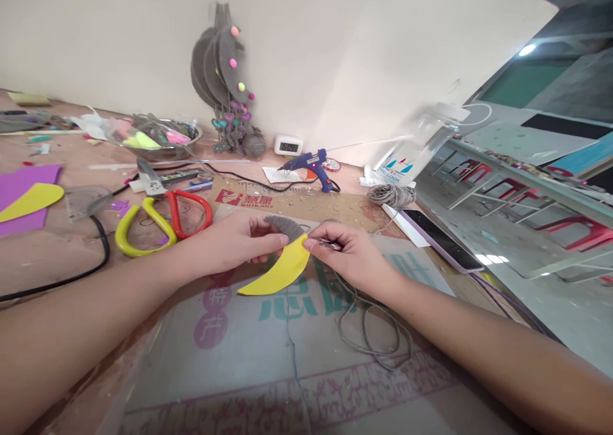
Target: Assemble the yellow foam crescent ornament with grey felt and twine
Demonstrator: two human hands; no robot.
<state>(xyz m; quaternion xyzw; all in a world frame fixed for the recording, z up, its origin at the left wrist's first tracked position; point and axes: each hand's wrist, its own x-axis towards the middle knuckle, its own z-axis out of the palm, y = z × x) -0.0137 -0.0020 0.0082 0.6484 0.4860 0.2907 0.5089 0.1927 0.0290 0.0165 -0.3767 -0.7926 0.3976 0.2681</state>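
Observation:
Between my hands is a yellow crescent (275, 273), its upper end wrapped in grey cord (286, 226). My left hand (244, 236) pinches the wrapped end, thumb on top of the grey windings. At the crescent's right edge, where the yellow meets the cord, my right hand (352, 253) is closed with thumb and forefinger pressed together on the cord. Loose loops of the same cord (378, 336) trail below my right hand over the plastic-covered board (230, 365). The crescent's bare pointed tip aims down to the left.
Yellow-handled and red-handled scissors (143, 230) lie left of my left hand. Behind stand a blue glue gun (311, 167), a small clock (288, 145) and a cord ball (391, 195). A phone (440, 240) and a clear bottle (419, 144) are at the right; a filled metal bowl (194, 135) is back left.

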